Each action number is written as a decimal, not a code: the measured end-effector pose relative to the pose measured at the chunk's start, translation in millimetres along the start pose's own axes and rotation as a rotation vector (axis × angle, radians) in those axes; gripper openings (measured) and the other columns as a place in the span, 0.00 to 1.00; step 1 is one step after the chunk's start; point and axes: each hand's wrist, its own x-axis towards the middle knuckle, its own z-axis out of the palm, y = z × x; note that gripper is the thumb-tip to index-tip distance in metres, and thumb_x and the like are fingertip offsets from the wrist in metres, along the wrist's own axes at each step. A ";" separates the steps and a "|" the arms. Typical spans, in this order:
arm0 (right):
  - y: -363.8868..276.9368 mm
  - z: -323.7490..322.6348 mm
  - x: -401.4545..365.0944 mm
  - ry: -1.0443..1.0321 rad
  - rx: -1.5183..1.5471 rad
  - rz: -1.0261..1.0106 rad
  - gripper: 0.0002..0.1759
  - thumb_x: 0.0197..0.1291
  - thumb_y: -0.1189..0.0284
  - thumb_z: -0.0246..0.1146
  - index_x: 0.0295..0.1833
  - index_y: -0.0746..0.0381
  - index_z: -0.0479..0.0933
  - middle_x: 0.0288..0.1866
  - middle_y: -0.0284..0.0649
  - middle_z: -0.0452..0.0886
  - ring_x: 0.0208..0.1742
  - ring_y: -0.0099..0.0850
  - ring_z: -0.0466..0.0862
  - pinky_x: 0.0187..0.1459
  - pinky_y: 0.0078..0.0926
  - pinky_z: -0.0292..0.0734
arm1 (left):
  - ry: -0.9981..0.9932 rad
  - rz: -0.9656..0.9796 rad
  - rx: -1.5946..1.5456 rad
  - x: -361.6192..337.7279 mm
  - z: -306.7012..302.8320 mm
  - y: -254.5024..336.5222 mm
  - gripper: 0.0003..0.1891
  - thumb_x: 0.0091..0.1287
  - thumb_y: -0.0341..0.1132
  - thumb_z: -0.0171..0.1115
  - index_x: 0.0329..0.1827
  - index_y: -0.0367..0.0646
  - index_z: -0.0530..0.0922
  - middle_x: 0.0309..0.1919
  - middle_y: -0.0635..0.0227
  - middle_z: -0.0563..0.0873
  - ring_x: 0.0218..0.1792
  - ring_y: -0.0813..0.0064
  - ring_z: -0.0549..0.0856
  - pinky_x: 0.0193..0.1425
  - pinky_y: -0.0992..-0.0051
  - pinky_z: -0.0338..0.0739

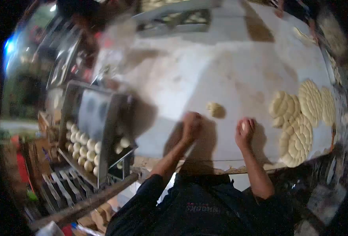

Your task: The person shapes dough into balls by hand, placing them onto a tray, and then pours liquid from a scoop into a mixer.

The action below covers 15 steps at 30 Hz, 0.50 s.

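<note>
My left hand [191, 125] is low over the white work table, its fingers curled. Whatever it may hold is hidden beneath the palm and blurred. To the right, my right hand [246, 135] is closed around a small pale piece of dough [243, 126], which shows between the fingers. A lump of dough [213, 109] lies on the table just beyond and between my hands, nearer the left one. Several flat rounds of dough scored into segments [296, 139] lie on the table right of my right hand, some overlapping.
A metal-framed tray [103, 145] with rows of round dough balls [83, 149] stands at the left table edge. Another metal tray [174, 28] with dough sits at the far side. Another person's hand [279, 13] shows at the far right edge, near a strip of dough [303, 35].
</note>
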 end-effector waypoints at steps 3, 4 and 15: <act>21.0 -40.8 -35.2 -0.242 0.045 -0.088 0.09 0.57 0.77 0.61 0.44 0.65 0.75 0.51 0.48 0.76 0.56 0.49 0.73 0.61 0.46 0.65 | -0.300 -0.216 0.009 -70.7 -49.9 20.3 0.19 0.63 0.24 0.55 0.59 0.41 0.71 0.52 0.48 0.79 0.54 0.51 0.78 0.58 0.57 0.72; 31.2 -53.0 -32.4 -0.289 0.201 0.075 0.10 0.56 0.76 0.63 0.44 0.63 0.76 0.48 0.47 0.78 0.54 0.43 0.76 0.58 0.39 0.68 | -0.535 -0.562 -0.168 -74.2 -90.7 44.8 0.21 0.63 0.24 0.56 0.61 0.42 0.71 0.56 0.48 0.78 0.57 0.49 0.77 0.59 0.56 0.72; -314.7 -4.7 59.7 -0.721 0.554 -0.183 0.14 0.62 0.70 0.61 0.50 0.67 0.75 0.43 0.43 0.80 0.45 0.32 0.81 0.47 0.30 0.78 | -0.122 -0.120 0.368 -28.5 -465.0 36.2 0.21 0.59 0.27 0.66 0.56 0.38 0.75 0.50 0.52 0.81 0.51 0.53 0.81 0.55 0.63 0.76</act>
